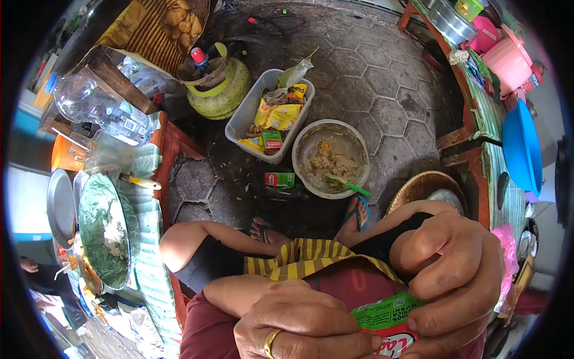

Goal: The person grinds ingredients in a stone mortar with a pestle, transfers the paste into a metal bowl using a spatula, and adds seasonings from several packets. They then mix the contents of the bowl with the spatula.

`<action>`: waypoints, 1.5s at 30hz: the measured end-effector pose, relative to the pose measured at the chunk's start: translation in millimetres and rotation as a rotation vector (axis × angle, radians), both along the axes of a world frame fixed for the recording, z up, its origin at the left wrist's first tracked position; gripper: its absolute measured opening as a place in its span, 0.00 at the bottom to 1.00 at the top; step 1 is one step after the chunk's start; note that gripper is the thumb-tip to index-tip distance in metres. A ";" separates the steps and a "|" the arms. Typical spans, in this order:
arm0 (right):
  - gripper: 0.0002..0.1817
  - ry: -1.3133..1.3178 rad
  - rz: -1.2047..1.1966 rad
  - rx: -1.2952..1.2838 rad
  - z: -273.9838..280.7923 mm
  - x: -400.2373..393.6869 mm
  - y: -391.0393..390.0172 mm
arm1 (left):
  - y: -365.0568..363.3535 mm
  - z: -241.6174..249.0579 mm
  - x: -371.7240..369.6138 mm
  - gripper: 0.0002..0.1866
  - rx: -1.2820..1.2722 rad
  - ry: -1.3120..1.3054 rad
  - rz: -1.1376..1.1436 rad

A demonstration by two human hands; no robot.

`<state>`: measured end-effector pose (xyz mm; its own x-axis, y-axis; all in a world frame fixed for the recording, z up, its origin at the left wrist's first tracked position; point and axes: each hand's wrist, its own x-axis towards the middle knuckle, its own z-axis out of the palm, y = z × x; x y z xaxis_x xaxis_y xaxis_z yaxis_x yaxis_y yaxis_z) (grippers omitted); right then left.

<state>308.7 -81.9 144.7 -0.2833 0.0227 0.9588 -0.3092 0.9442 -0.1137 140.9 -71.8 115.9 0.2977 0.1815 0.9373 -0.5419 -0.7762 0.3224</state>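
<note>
between both hands' fingers [359,342] — sachet [387,320]

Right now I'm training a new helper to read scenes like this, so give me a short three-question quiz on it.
1. True or false: both hands hold the green sachet.
2. Which hand wears a ring?
3. What lies in the bowl on the ground: A) a green spoon, B) a knife, C) a bottle?

Key: 1 true. 2 the left hand; the right hand has none visible. 3 A.
</note>
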 end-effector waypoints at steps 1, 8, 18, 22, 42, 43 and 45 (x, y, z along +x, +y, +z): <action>0.08 0.021 -0.101 -0.139 1.4 -3.6 -10.7 | 2.7 -4.4 3.4 0.14 0.057 -0.068 0.000; 0.07 0.011 -0.211 -0.396 10.2 -12.0 -21.5 | -2.4 -1.5 7.7 0.08 -0.120 -0.164 -0.143; 0.03 -0.010 0.115 -0.271 3.6 -16.7 -7.0 | -14.9 -6.4 21.4 0.07 -0.685 -0.223 -0.603; 0.03 -0.067 -0.052 -0.382 0.1 -17.9 -15.6 | -13.9 -17.0 41.3 0.11 -0.748 -0.408 -0.954; 0.07 -0.458 -0.801 -1.694 -351.7 110.7 85.6 | 99.4 -322.3 112.7 0.19 -0.786 1.102 0.428; 0.07 -0.375 -0.868 -1.844 -362.9 109.3 82.7 | 89.0 -331.6 117.4 0.20 -0.840 1.059 0.521; 0.07 -0.271 -0.936 -2.006 -390.7 122.5 73.1 | 72.3 -347.3 119.1 0.20 -0.890 1.027 0.600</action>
<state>431.3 -8.8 -246.0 0.3070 0.7911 -0.5290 0.2074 -0.5981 -0.7741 260.0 0.4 -231.4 0.4193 0.9007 -0.1134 0.5328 -0.1430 0.8340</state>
